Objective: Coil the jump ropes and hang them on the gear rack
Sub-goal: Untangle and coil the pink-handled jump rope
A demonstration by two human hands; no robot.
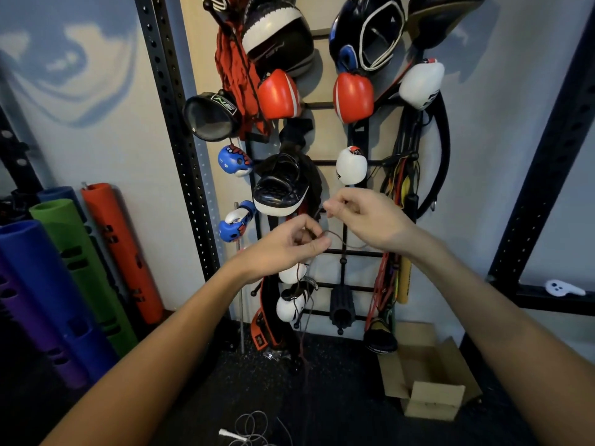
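Only two bare arms of the person are in view. The left grip (283,249) is a bare hand with slim fingers, and its narrow wrist runs into a long, slender left forearm (167,349) that is uncovered as far as the picture's lower left corner. The right grip (373,220) is likewise a bare hand, its knuckles plainly showing. The right forearm (502,323) is uncovered down to the lower right corner. The fingernails are too small and blurred to describe.

Red gloves (278,94) hanging at 12 o'clock, purple, blue, green, orange tubes (64,239) at 8, dark jump rope (336,233) centre, white rope (249,429) lying at 6.
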